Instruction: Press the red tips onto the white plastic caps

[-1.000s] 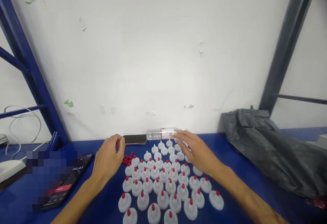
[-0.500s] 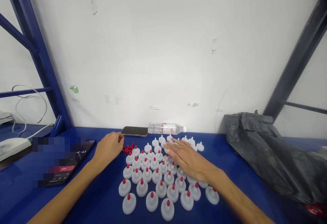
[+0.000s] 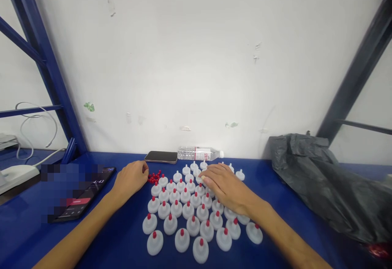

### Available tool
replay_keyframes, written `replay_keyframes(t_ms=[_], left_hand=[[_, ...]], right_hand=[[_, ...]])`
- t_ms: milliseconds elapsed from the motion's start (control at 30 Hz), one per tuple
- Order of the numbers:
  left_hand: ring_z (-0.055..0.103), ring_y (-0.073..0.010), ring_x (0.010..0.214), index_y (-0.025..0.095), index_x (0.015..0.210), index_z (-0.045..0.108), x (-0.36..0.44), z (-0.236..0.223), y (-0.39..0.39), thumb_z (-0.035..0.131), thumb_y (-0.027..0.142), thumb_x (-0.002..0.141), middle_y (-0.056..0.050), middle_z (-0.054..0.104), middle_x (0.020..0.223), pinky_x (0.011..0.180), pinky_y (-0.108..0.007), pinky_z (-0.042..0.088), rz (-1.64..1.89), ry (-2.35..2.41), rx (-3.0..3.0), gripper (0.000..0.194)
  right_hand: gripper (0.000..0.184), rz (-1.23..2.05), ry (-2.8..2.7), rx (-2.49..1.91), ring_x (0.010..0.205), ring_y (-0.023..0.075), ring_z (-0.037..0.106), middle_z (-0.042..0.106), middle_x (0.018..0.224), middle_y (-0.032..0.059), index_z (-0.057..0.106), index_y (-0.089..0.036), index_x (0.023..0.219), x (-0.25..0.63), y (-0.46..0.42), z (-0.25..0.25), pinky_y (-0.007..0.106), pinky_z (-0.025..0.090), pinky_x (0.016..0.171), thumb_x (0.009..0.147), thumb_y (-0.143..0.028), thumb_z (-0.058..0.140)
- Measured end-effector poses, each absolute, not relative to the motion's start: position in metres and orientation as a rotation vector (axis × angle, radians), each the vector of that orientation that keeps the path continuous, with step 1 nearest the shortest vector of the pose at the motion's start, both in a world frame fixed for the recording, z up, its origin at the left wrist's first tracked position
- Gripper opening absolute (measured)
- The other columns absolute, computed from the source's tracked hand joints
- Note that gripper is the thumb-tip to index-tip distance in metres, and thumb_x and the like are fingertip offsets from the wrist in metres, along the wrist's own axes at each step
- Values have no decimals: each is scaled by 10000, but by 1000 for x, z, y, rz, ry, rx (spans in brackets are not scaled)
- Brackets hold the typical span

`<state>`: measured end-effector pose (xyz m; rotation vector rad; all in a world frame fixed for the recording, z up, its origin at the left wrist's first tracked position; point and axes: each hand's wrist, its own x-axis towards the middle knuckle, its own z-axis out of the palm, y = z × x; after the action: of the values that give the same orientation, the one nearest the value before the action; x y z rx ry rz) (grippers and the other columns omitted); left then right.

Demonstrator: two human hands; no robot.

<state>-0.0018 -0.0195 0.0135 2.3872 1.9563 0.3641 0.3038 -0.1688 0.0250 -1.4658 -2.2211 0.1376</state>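
My left hand rests on the blue table beside a small pile of red tips. Its fingers are curled in, and whatever they hold, if anything, is hidden. My right hand reaches over the back right of a group of white nozzle caps, fingers bent down and thumb near one cap. What lies under those fingers is out of sight. Most front and middle caps stand upright with a red tip on the nozzle. Bare white nozzles show on the caps at the back, such as the cap near the pile.
A clear water bottle and a dark phone lie along the wall. Another phone, its screen lit, lies left of my left arm. A dark plastic bag covers the right side. Blue frame posts rise at the left.
My right hand has drawn slightly to the right, its fingers going from stretched out to bent. My left hand has barely moved beside the red tips.
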Motion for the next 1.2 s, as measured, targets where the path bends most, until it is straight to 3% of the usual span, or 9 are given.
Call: replay_keyframes(t_ms=[300, 433, 533, 633, 800, 967, 1100, 1200], left_hand=[[711, -298, 864, 234, 889, 689, 1, 16, -25, 434, 330, 901, -96, 774, 971, 651, -342, 444, 393, 1955, 2398, 272], [698, -290, 811, 216, 795, 659, 3, 18, -28, 413, 348, 931, -105, 759, 877, 629, -344, 411, 436, 1955, 2432, 311], [670, -270, 915, 228, 864, 660, 9, 22, -34, 419, 326, 943, -78, 749, 955, 689, -344, 422, 536, 1874, 2516, 273], [629, -246, 972, 252, 869, 673, 16, 24, -41, 479, 396, 950, -34, 734, 947, 739, -333, 429, 637, 1596, 2635, 254], [628, -225, 866, 249, 777, 686, 22, 21, -45, 585, 413, 916, -10, 718, 820, 694, -324, 411, 628, 1396, 2623, 237], [627, -182, 727, 241, 902, 734, 22, 25, -47, 570, 419, 953, 0, 746, 821, 667, -309, 433, 918, 1249, 2497, 247], [639, -153, 732, 262, 1032, 756, 31, 26, -61, 604, 396, 963, -1, 770, 943, 629, -270, 451, 1139, 1031, 2392, 214], [630, -136, 711, 260, 1022, 771, 43, 22, -76, 640, 337, 957, -8, 777, 953, 600, -254, 452, 1167, 854, 2382, 165]], right_hand=[[432, 172, -2261, -1442, 1382, 269, 485, 687, 1336, 19, 627, -286, 1276, 302, -170, 25, 587, 217, 1230, 1070, -394, 263], [410, 108, -2239, -1412, 1253, 240, 566, 728, 1216, 25, 646, -279, 1193, 301, -168, 29, 550, 300, 1172, 1076, -375, 264], [387, 33, -2251, -1383, 1113, 222, 610, 739, 1112, 29, 654, -269, 1111, 301, -167, 29, 522, 361, 1107, 1075, -335, 273], [346, -7, -2279, -1363, 1066, 213, 616, 733, 1098, 23, 643, -266, 1100, 300, -167, 29, 527, 351, 1107, 1070, -300, 300], [283, -63, -2285, -1326, 1069, 212, 622, 731, 1115, 8, 637, -270, 1102, 297, -169, 30, 543, 326, 1134, 1054, -277, 358], [264, -188, -2243, -1313, 1124, 225, 645, 736, 1181, 8, 628, -279, 1189, 290, -171, 31, 573, 316, 1173, 1042, -303, 410], [463, -385, -2179, -1342, 1198, 281, 652, 717, 1281, 81, 478, -233, 1437, 277, -173, 29, 582, 393, 1145, 1012, -415, 490], [638, -507, -2158, -1299, 1184, 301, 669, 720, 1281, 116, 389, -195, 1512, 268, -174, 25, 574, 445, 1105, 976, -507, 539]])
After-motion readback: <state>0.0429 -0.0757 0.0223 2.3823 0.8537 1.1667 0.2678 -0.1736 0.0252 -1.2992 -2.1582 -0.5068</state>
